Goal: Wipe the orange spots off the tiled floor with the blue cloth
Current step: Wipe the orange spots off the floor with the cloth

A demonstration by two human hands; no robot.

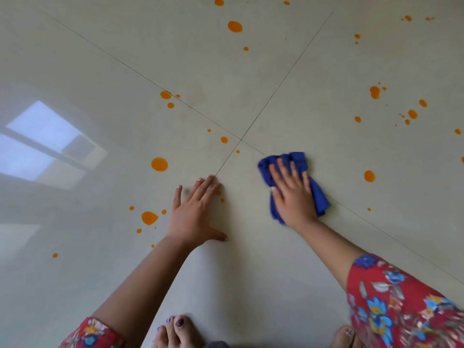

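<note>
Nearest: two bare feet [175, 330] at the bottom of the view, with red floral sleeves [401, 305] to either side. Plain pale tiled floor [251, 272] runs between the two forearms up to the hands.

Left hand [194, 214] lies palm-down on the floor. Its fingers [200, 187] are spread and straight, and the tips reach a grout line. Two small specks sit just beside those fingertips.

Right hand [292, 194] presses flat on the blue cloth [319, 197], fingers spread and straight, not curled round it. The cloth is bunched and lies on the near right tile, just beside the tile corner [241, 139] where four tiles meet; one grout line passes under it.

Orange spots [159, 164] are scattered all round:
- a cluster left of the left wrist
- one large spot left of the near grout line
- one alone to the right of the cloth, well apart from it
- more along the far-left grout line
- a loose group on the far right tile
- a few at the top of the view

The floor is glossy, with a window reflection [45, 144] on the left tile.
</note>
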